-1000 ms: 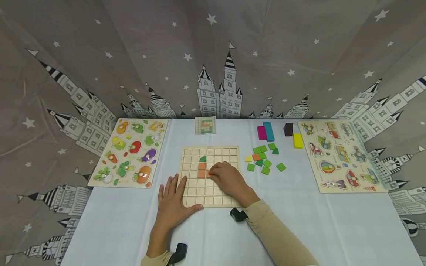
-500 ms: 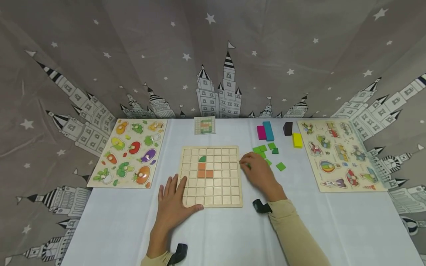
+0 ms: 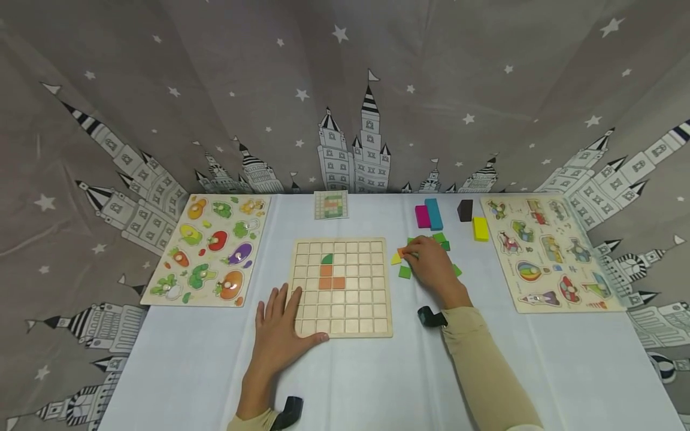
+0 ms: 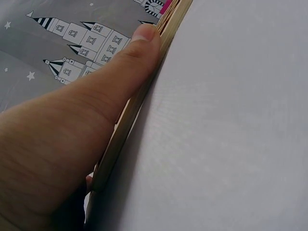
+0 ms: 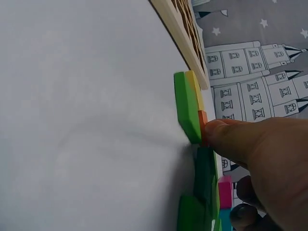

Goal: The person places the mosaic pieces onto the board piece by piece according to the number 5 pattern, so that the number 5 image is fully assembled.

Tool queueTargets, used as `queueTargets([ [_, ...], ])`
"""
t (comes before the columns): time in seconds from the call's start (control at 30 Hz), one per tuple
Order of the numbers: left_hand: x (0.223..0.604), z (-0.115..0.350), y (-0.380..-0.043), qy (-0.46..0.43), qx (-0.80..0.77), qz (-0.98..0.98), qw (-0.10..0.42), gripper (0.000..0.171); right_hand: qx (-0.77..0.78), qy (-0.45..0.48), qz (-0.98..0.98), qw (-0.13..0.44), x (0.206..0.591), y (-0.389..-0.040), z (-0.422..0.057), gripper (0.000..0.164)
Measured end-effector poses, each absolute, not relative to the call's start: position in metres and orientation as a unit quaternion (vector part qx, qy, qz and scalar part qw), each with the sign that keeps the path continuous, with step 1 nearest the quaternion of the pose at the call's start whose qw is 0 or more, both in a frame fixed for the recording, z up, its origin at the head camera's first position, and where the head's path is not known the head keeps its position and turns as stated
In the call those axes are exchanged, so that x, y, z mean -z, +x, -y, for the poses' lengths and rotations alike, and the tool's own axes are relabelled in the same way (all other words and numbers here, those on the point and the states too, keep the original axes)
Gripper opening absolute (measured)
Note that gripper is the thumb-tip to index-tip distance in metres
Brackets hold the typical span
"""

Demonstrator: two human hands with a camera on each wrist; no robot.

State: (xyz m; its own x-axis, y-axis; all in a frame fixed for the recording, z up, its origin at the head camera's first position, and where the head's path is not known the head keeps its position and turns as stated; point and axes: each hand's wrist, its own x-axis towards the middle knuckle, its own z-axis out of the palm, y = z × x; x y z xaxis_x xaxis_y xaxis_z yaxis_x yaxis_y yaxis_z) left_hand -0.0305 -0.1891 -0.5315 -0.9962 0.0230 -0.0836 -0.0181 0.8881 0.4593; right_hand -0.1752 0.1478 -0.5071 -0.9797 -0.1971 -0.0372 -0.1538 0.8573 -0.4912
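Observation:
A wooden grid board [image 3: 366,299] lies mid-table. It bears a green quarter-round tile [image 3: 327,259] and several orange square tiles [image 3: 326,271]. My left hand [image 3: 280,329] rests over the board's lower left corner, fingers spread; in the left wrist view its thumb [image 4: 139,43] lies along the wooden edge. To the right of the board, my right hand [image 3: 433,266] pinches an orange tile [image 3: 401,252] among the loose pieces. A yellow tile [image 3: 396,258] and a green square tile [image 3: 405,272] lie by the fingertips. The hand covers part of the pile.
Behind the pile stand magenta [image 3: 423,216], blue [image 3: 433,214], black [image 3: 465,211] and yellow [image 3: 481,229] blocks. A vegetable puzzle board [image 3: 207,251] lies left, a vehicle-and-toy puzzle board [image 3: 552,254] right. A small pattern card [image 3: 331,205] lies at the back.
My right hand has left an orange tile on the board and moved right to the loose pile, where another orange tile has shifted slightly left. My left hand stays put.

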Motion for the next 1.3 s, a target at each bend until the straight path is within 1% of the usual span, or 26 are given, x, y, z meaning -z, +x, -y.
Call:
queueTargets([
  [0.17, 0.532, 0.188, -0.032, 0.006, -0.238, -0.970, 0.044, 0.122, 0.254, -0.082, -0.962, 0.056, 0.505, -0.181, -0.144, 0.030],
  [0.37, 0.531, 0.188, -0.031, 0.002, -0.237, -0.970, 0.046, 0.121, 0.262, -0.108, -0.956, 0.074, 0.505, -0.187, -0.146, 0.039],
  [0.53, 0.532, 0.188, -0.031, 0.004, -0.236, -0.971, 0.045, 0.121, 0.253, -0.120, -0.956, 0.089, 0.508, -0.191, -0.149, 0.036],
  [0.8, 0.531, 0.189, -0.031, 0.004, -0.236, -0.971, 0.045, 0.121, 0.266, -0.116, -0.953, 0.090, 0.507, -0.190, -0.149, 0.035],
  [1.0, 0.530, 0.190, -0.031, 0.001, -0.236, -0.971, 0.048, 0.121, 0.291, -0.126, -0.945, 0.078, 0.503, -0.181, -0.140, 0.032],
  [1.17, 0.532, 0.191, -0.030, 0.001, -0.236, -0.971, 0.046, 0.121, 0.299, -0.181, -0.936, 0.052, 0.499, -0.162, -0.116, 0.026],
  [1.23, 0.532, 0.191, -0.030, 0.002, -0.235, -0.971, 0.045, 0.121, 0.297, -0.207, -0.931, 0.051, 0.498, -0.153, -0.103, 0.025],
  [1.3, 0.532, 0.191, -0.030, 0.001, -0.235, -0.971, 0.045, 0.121, 0.301, -0.229, -0.924, 0.063, 0.497, -0.145, -0.091, 0.025],
])
